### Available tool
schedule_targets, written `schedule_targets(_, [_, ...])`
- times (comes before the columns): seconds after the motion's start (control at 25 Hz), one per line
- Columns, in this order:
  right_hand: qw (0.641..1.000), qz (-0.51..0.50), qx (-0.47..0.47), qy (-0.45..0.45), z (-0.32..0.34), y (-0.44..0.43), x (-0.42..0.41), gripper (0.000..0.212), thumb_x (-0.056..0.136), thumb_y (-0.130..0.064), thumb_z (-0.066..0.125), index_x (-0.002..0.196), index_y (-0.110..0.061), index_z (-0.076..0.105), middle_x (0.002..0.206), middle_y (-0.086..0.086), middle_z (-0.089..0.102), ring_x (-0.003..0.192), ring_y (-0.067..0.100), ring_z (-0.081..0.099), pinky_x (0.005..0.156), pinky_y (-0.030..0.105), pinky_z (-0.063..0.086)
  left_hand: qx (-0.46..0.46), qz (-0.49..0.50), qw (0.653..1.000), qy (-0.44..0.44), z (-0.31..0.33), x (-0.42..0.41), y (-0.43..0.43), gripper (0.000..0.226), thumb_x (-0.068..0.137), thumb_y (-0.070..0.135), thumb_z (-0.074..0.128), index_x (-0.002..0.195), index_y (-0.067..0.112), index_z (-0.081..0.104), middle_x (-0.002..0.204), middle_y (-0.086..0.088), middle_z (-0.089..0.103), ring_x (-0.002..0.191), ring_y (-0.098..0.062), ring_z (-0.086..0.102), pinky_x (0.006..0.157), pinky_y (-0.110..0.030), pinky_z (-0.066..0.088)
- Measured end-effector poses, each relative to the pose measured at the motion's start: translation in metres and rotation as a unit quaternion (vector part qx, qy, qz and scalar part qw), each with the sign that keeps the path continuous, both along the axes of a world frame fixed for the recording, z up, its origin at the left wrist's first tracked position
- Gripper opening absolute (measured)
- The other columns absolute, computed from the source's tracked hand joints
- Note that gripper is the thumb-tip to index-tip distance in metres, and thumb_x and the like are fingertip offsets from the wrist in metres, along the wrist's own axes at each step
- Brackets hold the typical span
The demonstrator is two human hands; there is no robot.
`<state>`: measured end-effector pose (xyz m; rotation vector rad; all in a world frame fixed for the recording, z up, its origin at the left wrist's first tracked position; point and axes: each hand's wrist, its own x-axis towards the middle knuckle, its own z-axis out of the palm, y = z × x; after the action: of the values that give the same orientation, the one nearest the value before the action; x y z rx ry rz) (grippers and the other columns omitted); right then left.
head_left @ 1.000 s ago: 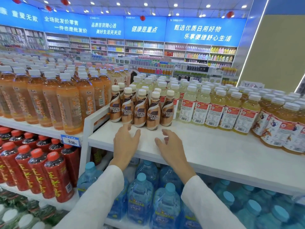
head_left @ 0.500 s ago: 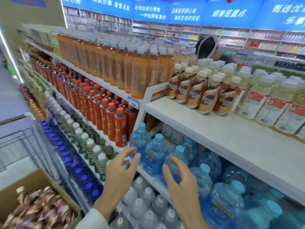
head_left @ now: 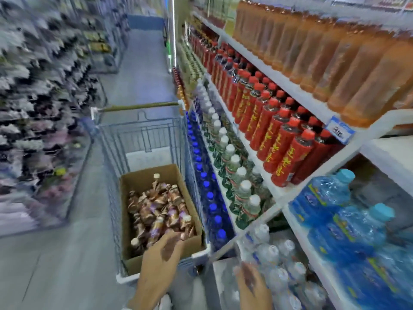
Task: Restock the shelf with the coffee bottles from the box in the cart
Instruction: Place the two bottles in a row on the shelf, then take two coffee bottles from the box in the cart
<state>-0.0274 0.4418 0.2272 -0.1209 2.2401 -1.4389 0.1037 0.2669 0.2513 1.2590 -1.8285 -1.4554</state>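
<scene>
One cardboard box (head_left: pixel 156 211) sits in one wire cart (head_left: pixel 143 139) beside the shelf (head_left: pixel 277 198); the coffee bottles (head_left: pixel 158 211) lie heaped inside it, too blurred to count. Your left hand (head_left: pixel 159 265) reaches over the box's near edge, fingers loosely spread, gripping nothing. Your right hand (head_left: pixel 252 285) hangs low by the clear water bottles (head_left: pixel 270 253), fingers apart, empty. Red bottles (head_left: pixel 279 139) and amber bottles (head_left: pixel 330 52) fill the tiers on your right.
</scene>
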Motion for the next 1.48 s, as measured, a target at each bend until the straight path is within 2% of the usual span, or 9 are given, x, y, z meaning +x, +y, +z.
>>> schedule_targets(0.16, [0.997, 0.032, 0.072, -0.001, -0.034, -0.047, 0.001, 0.027, 0.079, 0.006, 0.081, 0.094, -0.015, 0.072, 0.111, 0.024, 0.071, 0.106, 0.038, 0.067, 0.100, 0.056, 0.048, 0.064, 0.048, 0.995, -0.054, -0.038, 0.026, -0.036, 0.015, 0.092, 0.026, 0.074, 0.105, 0.033, 0.073, 0.106, 0.007, 0.076, 0.102, -0.011, 0.069, 0.090, -0.030, 0.054])
schedule_targets(0.32, [0.995, 0.064, 0.075, -0.035, -0.050, -0.084, -0.010, 0.025, 0.084, -0.002, 0.079, 0.099, -0.019, 0.070, 0.107, 0.017, 0.072, 0.106, 0.033, 0.066, 0.094, 0.029, 0.047, 0.085, 0.043, 0.991, -0.097, -0.063, 0.037, -0.072, 0.012, 0.095, 0.030, 0.070, 0.103, 0.038, 0.070, 0.100, 0.018, 0.074, 0.097, 0.001, 0.067, 0.074, -0.007, 0.047])
schedule_targets(0.44, [0.985, 0.123, 0.102, -0.062, -0.049, -0.113, -0.019, 0.022, 0.091, -0.014, 0.074, 0.111, -0.021, 0.067, 0.115, 0.010, 0.071, 0.111, 0.027, 0.064, 0.095, 0.023, 0.046, 0.119, 0.051, 0.986, -0.101, -0.074, 0.041, -0.094, 0.012, 0.096, 0.029, 0.068, 0.108, 0.033, 0.070, 0.101, 0.019, 0.074, 0.095, 0.008, 0.067, 0.072, -0.003, 0.048])
schedule_targets(0.72, [0.964, 0.205, 0.141, -0.093, -0.037, -0.164, -0.034, 0.020, 0.099, -0.033, 0.063, 0.118, -0.031, 0.063, 0.121, -0.013, 0.066, 0.110, -0.003, 0.059, 0.083, 0.011, 0.042, 0.197, 0.037, 0.971, -0.132, -0.129, -0.005, -0.145, 0.032, 0.091, 0.048, 0.068, 0.118, 0.033, 0.063, 0.108, 0.018, 0.069, 0.101, 0.000, 0.065, 0.085, -0.021, 0.053])
schedule_targets(0.88, [0.958, 0.204, 0.156, -0.126, -0.034, -0.178, -0.055, 0.023, 0.097, -0.039, 0.064, 0.119, -0.034, 0.064, 0.121, -0.019, 0.066, 0.114, -0.003, 0.059, 0.090, 0.015, 0.044, 0.260, -0.009, 0.949, -0.180, -0.183, -0.075, -0.170, 0.054, 0.090, 0.054, 0.068, 0.132, 0.022, 0.058, 0.123, 0.000, 0.067, 0.111, -0.019, 0.063, 0.100, -0.043, 0.052])
schedule_targets(1.08, [0.958, 0.188, 0.162, -0.141, -0.038, -0.195, -0.096, 0.024, 0.098, -0.038, 0.063, 0.121, -0.030, 0.066, 0.120, -0.018, 0.068, 0.116, -0.001, 0.060, 0.093, 0.015, 0.044, 0.290, -0.034, 0.927, -0.237, -0.253, -0.145, -0.161, 0.065, 0.094, 0.043, 0.068, 0.147, 0.013, 0.045, 0.143, -0.012, 0.057, 0.128, -0.035, 0.054, 0.109, -0.043, 0.042])
schedule_targets(1.24, [0.959, 0.189, 0.152, -0.147, -0.043, -0.198, -0.121, 0.023, 0.097, -0.039, 0.063, 0.119, -0.035, 0.067, 0.118, -0.022, 0.068, 0.111, -0.008, 0.060, 0.094, 0.017, 0.047, 0.239, -0.047, 0.921, -0.305, -0.290, -0.174, -0.160, 0.057, 0.095, 0.036, 0.067, 0.139, 0.006, 0.047, 0.141, -0.021, 0.053, 0.132, -0.038, 0.046, 0.110, -0.043, 0.036])
schedule_targets(1.4, [0.956, 0.196, 0.152, -0.159, -0.047, -0.195, -0.133, 0.025, 0.095, -0.040, 0.065, 0.119, -0.036, 0.068, 0.117, -0.025, 0.069, 0.106, -0.014, 0.060, 0.090, 0.015, 0.045, 0.275, -0.043, 0.912, -0.302, -0.301, -0.168, -0.160, 0.067, 0.097, 0.041, 0.063, 0.151, 0.013, 0.034, 0.154, -0.025, 0.034, 0.142, -0.041, 0.032, 0.117, -0.048, 0.030])
schedule_targets(1.48, [0.950, 0.216, 0.155, -0.162, -0.049, -0.196, -0.134, 0.024, 0.096, -0.037, 0.065, 0.119, -0.034, 0.068, 0.118, -0.022, 0.069, 0.106, -0.014, 0.060, 0.090, 0.013, 0.045, 0.270, -0.050, 0.924, -0.266, -0.297, -0.160, -0.161, 0.069, 0.098, 0.040, 0.063, 0.154, 0.013, 0.033, 0.154, -0.020, 0.038, 0.141, -0.039, 0.037, 0.118, -0.047, 0.031])
